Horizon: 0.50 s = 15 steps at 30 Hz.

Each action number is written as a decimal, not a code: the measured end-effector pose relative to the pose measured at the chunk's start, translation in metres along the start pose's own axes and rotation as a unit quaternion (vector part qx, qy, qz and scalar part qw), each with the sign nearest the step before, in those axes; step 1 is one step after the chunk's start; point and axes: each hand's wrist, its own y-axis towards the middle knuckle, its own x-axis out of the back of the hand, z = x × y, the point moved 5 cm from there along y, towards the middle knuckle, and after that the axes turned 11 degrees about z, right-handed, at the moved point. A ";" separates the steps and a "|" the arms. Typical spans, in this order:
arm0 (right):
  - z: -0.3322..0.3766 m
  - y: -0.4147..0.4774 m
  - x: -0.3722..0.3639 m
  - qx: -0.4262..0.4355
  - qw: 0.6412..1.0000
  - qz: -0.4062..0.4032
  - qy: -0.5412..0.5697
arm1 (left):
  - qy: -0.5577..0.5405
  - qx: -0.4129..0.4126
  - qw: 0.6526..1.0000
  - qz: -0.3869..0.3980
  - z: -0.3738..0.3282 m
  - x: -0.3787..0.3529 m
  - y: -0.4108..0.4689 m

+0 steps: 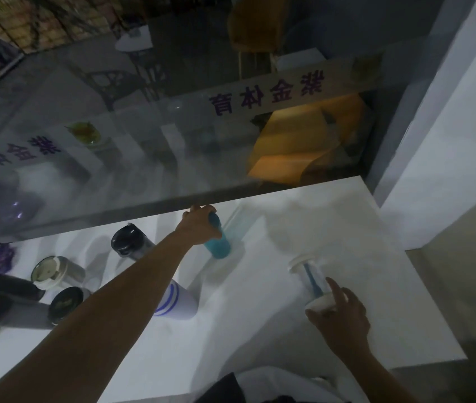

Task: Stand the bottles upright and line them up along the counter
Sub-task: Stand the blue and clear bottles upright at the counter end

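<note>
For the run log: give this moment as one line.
left hand: gripping teal bottle, upright near glass | right hand: on clear bottle | other bottles: grouped at left | counter: line not formed

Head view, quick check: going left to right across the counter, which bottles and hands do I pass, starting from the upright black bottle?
black bottle → white bottle with blue stripes → left hand gripping the teal bottle → clear bottle with white caps → right hand on its near end.

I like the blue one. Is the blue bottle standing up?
Standing up: the teal-blue bottle rests on its base on the counter, left hand wrapped around its top.
</note>
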 end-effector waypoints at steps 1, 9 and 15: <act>0.000 -0.001 0.000 0.004 1.000 -0.001 -0.004 | -0.009 0.001 1.000 -0.001 0.001 0.001 0.000; 0.001 -0.005 -0.008 0.038 0.995 -0.026 -0.087 | -0.019 -0.032 0.992 -0.123 -0.023 0.011 -0.052; -0.001 0.006 -0.009 0.046 0.995 -0.022 -0.091 | -0.151 -0.138 0.943 -0.264 -0.041 -0.074 -0.135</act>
